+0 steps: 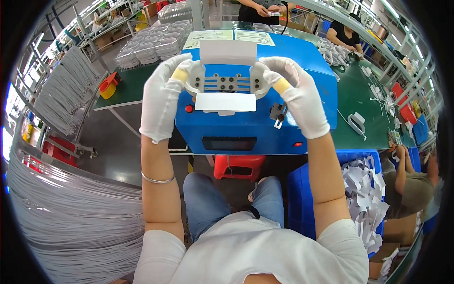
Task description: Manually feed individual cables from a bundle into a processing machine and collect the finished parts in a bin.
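Observation:
On top of a blue machine [302,128] lies a white curved band [259,79], its two rounded ends standing out on either side of a metal fixture [228,84] with several screws. White flat flaps, one behind [228,52] and one in front [226,102], border the fixture; whether they belong to the band I cannot tell. My left hand [163,97], gloved in white with yellow tape on the thumb, pinches the band's left end. Gloved and taped the same way, my right hand [302,94] has its fingers closed around the right end. Both sets of fingertips are partly hidden.
A blue bin [302,199] of white scraps [364,194] stands at my right, a red stool [239,165] under the table. Clear plastic trays [153,42] are stacked far left. White corded bands [357,124] lie on the green table [350,90]. Grey tubing hangs at left. Other people work nearby.

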Motion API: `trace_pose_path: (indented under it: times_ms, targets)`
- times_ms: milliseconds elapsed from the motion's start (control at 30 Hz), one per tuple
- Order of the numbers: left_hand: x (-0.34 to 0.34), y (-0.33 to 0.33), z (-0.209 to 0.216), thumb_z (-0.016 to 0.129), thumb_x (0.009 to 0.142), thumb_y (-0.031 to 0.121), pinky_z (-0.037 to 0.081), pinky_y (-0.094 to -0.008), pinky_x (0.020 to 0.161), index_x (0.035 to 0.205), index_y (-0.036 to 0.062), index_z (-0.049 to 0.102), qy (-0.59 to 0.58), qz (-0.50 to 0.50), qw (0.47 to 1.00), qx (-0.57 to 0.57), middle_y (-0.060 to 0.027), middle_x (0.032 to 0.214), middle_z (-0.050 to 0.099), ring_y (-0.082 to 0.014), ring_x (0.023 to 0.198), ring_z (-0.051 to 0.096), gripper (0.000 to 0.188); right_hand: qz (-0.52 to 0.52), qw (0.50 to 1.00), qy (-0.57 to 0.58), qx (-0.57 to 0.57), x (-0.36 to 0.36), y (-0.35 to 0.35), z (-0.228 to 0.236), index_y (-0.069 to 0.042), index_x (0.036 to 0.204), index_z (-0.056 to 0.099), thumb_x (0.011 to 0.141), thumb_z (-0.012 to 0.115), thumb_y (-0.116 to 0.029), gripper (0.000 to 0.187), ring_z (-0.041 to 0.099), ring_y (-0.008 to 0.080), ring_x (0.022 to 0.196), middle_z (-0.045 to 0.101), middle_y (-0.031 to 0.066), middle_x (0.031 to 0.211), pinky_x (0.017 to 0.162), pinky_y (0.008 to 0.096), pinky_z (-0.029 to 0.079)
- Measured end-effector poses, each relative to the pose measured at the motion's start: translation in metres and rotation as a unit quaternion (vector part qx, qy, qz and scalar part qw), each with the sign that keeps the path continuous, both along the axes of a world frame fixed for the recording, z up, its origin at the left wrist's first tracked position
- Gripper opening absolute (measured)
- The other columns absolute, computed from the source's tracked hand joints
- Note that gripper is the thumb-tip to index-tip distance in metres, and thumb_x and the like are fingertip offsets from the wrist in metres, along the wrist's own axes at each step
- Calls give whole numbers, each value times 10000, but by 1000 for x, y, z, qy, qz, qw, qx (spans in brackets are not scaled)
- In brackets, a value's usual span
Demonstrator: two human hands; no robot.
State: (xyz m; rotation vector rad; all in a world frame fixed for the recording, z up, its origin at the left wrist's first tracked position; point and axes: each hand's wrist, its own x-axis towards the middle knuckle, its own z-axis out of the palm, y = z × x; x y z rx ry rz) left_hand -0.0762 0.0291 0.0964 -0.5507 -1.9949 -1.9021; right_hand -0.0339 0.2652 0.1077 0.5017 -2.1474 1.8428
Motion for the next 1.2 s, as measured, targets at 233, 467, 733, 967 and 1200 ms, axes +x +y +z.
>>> trace_pose_path:
  times_ms: [233, 467, 733, 967, 1200]
  targets:
    - [37, 17, -71, 539, 941, 312, 519, -233, 532, 965, -3, 590, -148, 11, 983, 105, -72, 780, 619, -102, 626, 601, 321, 6, 990, 117, 84, -19, 6, 7, 4, 1160, 552, 890, 611, -386, 478, 547, 129, 1030, 597, 53, 1064, 945, 263, 395]
    - [37, 31, -65, 460, 927, 93, 575, -311, 638, 1097, -77, 555, -247, -151, 931, 223, -170, 919, 657, -230, 732, 673, 258, -27, 997, -1, 67, -24, -38, 33, 3, 894, 587, 889, 618, -161, 168, 485, 50, 681, 539, -19, 745, 619, 208, 429]
    - [25, -58, -88, 576, 836, -30, 530, -249, 627, 956, -1, 643, 115, 166, 979, 34, -80, 920, 638, -133, 695, 625, 140, -145, 951, 179, 204, -5, -12, 15, 1, 1229, 516, 932, 535, -129, 325, 549, 175, 1071, 576, 91, 1144, 957, 305, 403]
    - [105, -230, -50, 727, 763, 145, 475, -348, 775, 1061, 37, 601, 63, 813, 578, -5, -114, 1057, 541, -240, 841, 581, 341, -122, 945, 198, 232, 13, 7, 10, -18, 1235, 523, 960, 486, -126, 298, 543, 201, 1113, 565, 95, 1207, 989, 319, 403]
    - [130, -305, -45, 693, 798, 232, 472, -366, 753, 946, -8, 637, -32, 822, 550, -146, -162, 953, 632, -246, 831, 624, 288, -98, 926, 261, 256, 23, -8, 10, -53, 1201, 558, 948, 509, -146, 274, 559, 202, 1084, 586, 104, 1174, 964, 329, 429]
